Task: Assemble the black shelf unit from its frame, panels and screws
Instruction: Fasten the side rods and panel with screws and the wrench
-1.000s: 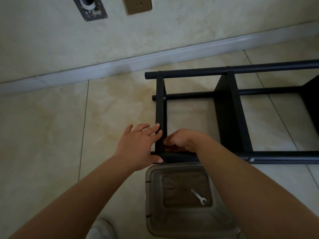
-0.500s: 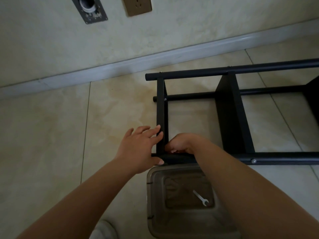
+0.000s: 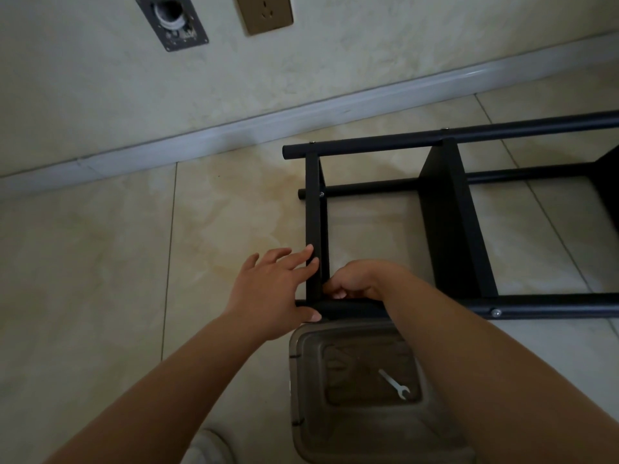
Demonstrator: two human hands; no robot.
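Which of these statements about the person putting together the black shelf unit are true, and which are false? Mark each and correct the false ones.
1. The small silver wrench lies inside the translucent grey plastic bin. True.
2. The left hand holds the wrench. False: its straight fingers rest against the black end panel of the black metal shelf frame.
3. The shelf frame stands upright. False: it lies on its side on the beige tiled floor.
4. The right hand is curled at the near corner joint. True.
5. A brass-coloured wall socket is visible. True.
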